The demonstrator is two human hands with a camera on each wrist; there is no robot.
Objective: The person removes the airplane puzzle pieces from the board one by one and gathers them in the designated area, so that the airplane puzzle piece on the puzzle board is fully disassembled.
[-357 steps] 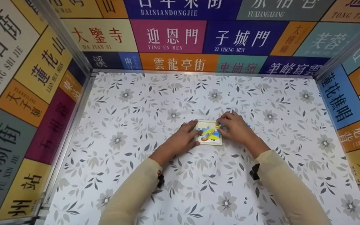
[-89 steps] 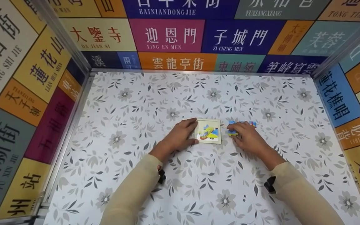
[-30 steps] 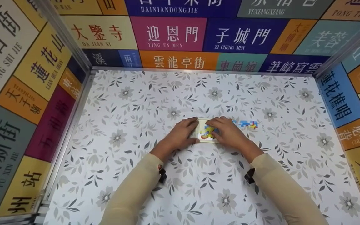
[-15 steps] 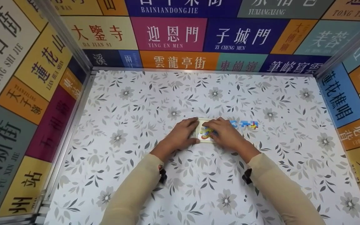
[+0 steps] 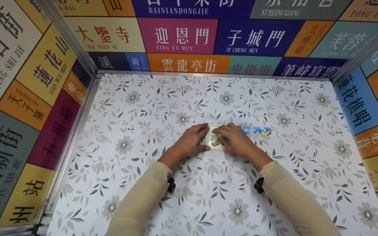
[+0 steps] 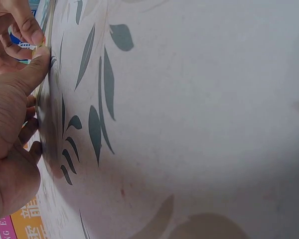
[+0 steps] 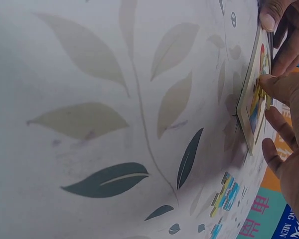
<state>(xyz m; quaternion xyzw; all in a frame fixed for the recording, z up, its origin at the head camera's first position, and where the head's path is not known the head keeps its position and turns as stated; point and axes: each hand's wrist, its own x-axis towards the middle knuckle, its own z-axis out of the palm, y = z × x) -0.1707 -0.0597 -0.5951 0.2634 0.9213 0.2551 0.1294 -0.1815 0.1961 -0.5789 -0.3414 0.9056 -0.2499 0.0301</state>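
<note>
A small pale wooden jigsaw tray (image 5: 212, 126) lies mid-table, with part of a yellow aeroplane picture (image 5: 215, 143) showing inside. My left hand (image 5: 190, 141) holds the tray along its left side, thumb at the near corner and fingers at the far one. My right hand (image 5: 239, 140) reaches over the tray's right half and covers much of the picture. In the right wrist view, its thumb and a finger pinch a yellow puzzle piece (image 7: 268, 101) just over the tray; the piece's outline is mostly hidden. Loose blue, yellow and red puzzle pieces (image 5: 262, 131) lie right of the right hand.
The table is covered by a white cloth (image 5: 143, 183) with grey leaves and flowers. Colourful sign panels (image 5: 182, 36) wall off the back and both sides. A dark band (image 5: 260, 185) sits at my right cuff, and another (image 5: 171, 184) at the left.
Three seconds ago my right hand was at the loose pieces; it has moved left over the tray with a piece. It has barely shifted in the last half second. My left hand stays put.
</note>
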